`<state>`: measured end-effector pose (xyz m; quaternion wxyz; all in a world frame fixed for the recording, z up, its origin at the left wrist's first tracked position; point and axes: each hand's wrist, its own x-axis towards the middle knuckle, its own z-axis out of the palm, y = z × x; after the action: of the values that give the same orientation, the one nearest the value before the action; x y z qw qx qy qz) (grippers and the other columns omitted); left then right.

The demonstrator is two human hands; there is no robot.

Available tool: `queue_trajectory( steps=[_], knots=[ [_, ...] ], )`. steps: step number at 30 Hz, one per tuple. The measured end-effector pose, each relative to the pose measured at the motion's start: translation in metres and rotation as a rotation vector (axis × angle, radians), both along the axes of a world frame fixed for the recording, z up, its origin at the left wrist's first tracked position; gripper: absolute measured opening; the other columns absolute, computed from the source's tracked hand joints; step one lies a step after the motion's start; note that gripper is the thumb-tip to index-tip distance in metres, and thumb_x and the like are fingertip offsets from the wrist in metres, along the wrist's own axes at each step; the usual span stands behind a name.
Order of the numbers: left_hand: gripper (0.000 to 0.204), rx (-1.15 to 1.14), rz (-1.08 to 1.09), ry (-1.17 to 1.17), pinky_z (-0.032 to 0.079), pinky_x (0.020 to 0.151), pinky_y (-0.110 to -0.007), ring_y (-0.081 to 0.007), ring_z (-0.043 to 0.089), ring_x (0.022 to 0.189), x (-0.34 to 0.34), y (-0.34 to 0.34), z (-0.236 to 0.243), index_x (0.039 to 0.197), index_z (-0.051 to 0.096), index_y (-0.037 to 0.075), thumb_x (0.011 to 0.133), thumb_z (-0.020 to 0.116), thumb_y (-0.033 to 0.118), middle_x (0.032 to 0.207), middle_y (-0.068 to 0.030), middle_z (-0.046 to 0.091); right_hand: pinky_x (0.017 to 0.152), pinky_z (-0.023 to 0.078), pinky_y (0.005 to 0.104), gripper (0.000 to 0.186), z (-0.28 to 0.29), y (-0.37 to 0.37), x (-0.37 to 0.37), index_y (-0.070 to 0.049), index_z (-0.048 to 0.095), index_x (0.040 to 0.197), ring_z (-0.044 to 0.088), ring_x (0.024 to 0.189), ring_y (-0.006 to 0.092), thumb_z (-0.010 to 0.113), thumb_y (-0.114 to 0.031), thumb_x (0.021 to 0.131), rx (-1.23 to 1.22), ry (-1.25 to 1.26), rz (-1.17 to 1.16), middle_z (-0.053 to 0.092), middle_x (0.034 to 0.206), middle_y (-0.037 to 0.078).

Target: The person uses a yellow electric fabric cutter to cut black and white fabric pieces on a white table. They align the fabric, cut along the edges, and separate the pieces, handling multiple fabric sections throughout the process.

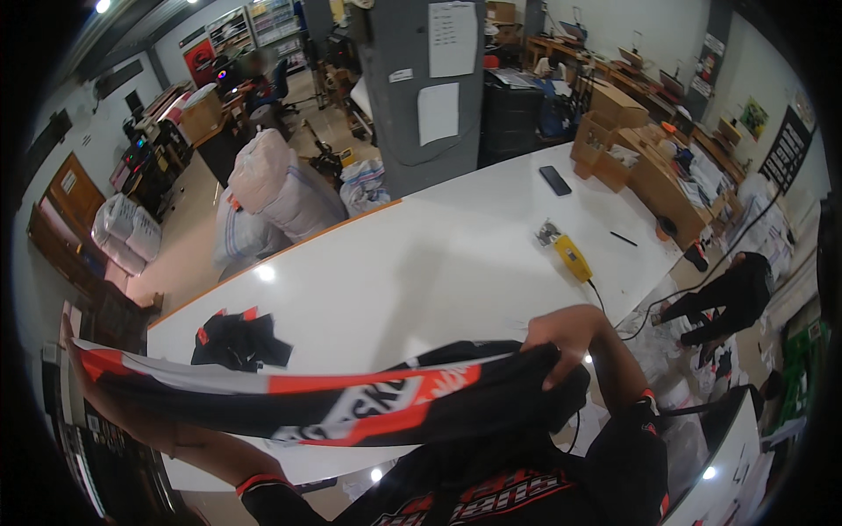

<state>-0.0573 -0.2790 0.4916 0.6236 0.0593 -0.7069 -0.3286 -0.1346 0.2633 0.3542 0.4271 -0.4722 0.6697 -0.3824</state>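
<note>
In the head view, a black, red and white garment (pixel 351 399) is held stretched out above the near edge of a large white desk (pixel 421 263). The garment is pulled into a long band from the far left of the picture to the middle right. Its left end is gripped by the left hand (pixel 74 351), which is seen only partly at the dark rim, with the fingers closed around the cloth. Its right end is bunched and grasped by the right hand (pixel 561 337), whose fingers are curled over the black cloth from above. Both forearms are covered by black sleeves with red cuffs.

On the desk, beyond the left part of the garment, a small heap of black and red cloth (pixel 239 340) is lying, apart from the hands. Farther to the right on the desk, a yellow tool (pixel 572 258) with a cable is placed, and a small dark object (pixel 548 233) is just beside it. A black phone (pixel 554 180) is lying near the far edge, and a black pen (pixel 624 238) is seen to the right of the tool.

Behind the desk, a grey pillar (pixel 421 88) with white papers is standing. Big white sacks (pixel 272 188) are placed on the floor to its left, and cardboard boxes (pixel 614 131) are stacked at the right end of the desk.
</note>
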Motion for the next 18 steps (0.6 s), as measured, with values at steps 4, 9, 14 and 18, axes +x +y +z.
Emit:
queue_trajectory(
  steps=[4, 9, 14, 18],
  knots=[
    [0.049, 0.101, 0.051, -0.132, 0.05, 0.096, -0.041, -0.0217, 0.063, 0.101, -0.034, -0.034, 0.007, 0.14, 0.059, 0.005, 0.103, 0.039, 0.03, 0.117, -0.0121, 0.065, 0.068, 0.053, 0.0314, 0.033, -0.024, 0.047, -0.046, 0.002, 0.07, 0.095, 0.07, 0.076, 0.0149, 0.088, -0.021, 0.079, 0.044, -0.002, -0.156, 0.074, 0.082, 0.008],
    [0.049, 0.494, -0.155, -0.496, 0.055, 0.085, -0.037, -0.0257, 0.069, 0.089, -0.13, -0.246, -0.025, 0.127, 0.067, -0.001, 0.101, 0.055, 0.039, 0.109, -0.0123, 0.071, 0.065, 0.047, 0.0289, 0.03, -0.093, 0.036, -0.134, -0.003, 0.072, 0.092, 0.059, 0.07, 0.0109, 0.086, -0.025, 0.078, -0.133, 0.191, -0.46, 0.067, 0.074, 0.002],
    [0.064, -0.095, 0.58, -0.344, 0.043, 0.108, -0.04, -0.0364, 0.057, 0.127, -0.177, -0.203, -0.13, 0.138, 0.056, -0.002, 0.096, 0.061, 0.045, 0.14, -0.0212, 0.059, 0.098, 0.045, 0.0492, 0.06, -0.177, -0.026, -0.158, -0.013, 0.057, 0.132, 0.053, 0.114, 0.0392, 0.079, -0.037, 0.081, -0.322, 0.848, -1.089, 0.059, 0.115, 0.017],
    [0.026, -0.172, -0.05, -0.421, 0.052, 0.088, -0.042, -0.0305, 0.066, 0.099, -0.167, 0.097, -0.299, 0.117, 0.065, -0.003, 0.096, 0.066, 0.011, 0.114, -0.018, 0.068, 0.074, 0.05, 0.039, 0.042, -0.248, 0.03, -0.095, -0.008, 0.064, 0.112, 0.062, 0.081, 0.0306, 0.077, -0.035, 0.083, -0.305, 0.555, -0.971, 0.06, 0.088, 0.012]
  ],
)
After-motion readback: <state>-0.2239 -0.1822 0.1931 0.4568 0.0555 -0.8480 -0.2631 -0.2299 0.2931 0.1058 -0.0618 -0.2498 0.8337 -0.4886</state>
